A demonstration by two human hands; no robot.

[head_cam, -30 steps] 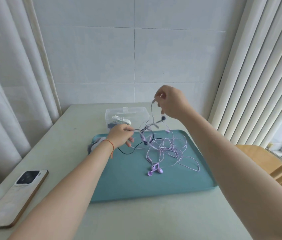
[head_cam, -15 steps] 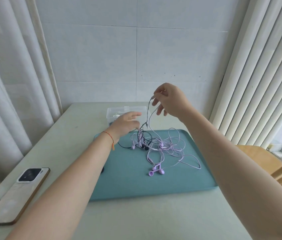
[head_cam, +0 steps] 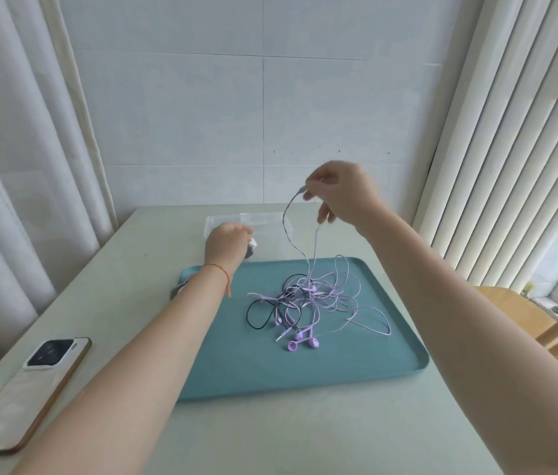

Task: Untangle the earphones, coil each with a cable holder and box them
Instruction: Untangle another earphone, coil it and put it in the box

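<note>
Pale green table (head_cam: 305, 440), set against the tiled wall; teal tray (head_cam: 236, 371) across its middle, phone (head_cam: 30, 389) face down near the left edge. Clear box (head_cam: 263, 222) at the tray's far edge, toward the far left corner. Tangled earphones (head_cam: 308, 299), lilac and black cords knotted together, heaped on the tray's centre, purple buds (head_cam: 303, 341) lying at the near side of the heap.

Risk, as judged: one lilac strand lifted high while the knot still sat on the tray, so a further pull likely to cinch the knot tighter or drag the whole heap up and off toward the right edge; black cord looped through the lilac, likely to snag; buds liable to swing.

Right hand (head_cam: 342, 197) raised above the tray's far edge, thumb and forefinger pinched on the lilac cord near its plug end, other fingers loosely curled below. Left hand (head_cam: 227, 243) low at the box, fingers curled round something small and dark-and-white; what exactly, cannot be told.
</note>
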